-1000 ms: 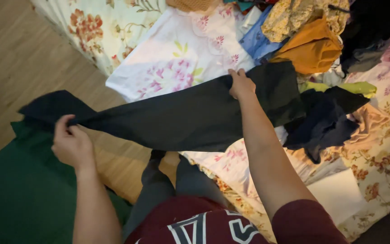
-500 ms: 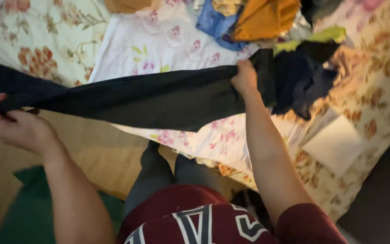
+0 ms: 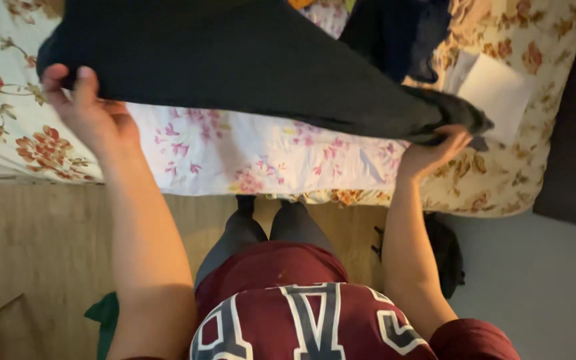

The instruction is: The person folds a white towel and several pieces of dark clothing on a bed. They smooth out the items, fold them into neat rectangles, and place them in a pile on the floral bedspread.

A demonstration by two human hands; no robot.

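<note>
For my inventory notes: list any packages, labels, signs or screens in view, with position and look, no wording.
White flat sheet or envelope: lies on the floral bedspread at upper right, beyond the right hand; roughly rectangular, plain white, no print visible.
Large lettering on the maroon shirt: bottom centre, dark blocks edged in white.
No screens or signs visible.

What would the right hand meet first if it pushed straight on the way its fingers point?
The right hand already grips the dark garment at its end. Straight past that, probably the white paper sheet on the floral bedspread, though depth is unclear.
</note>
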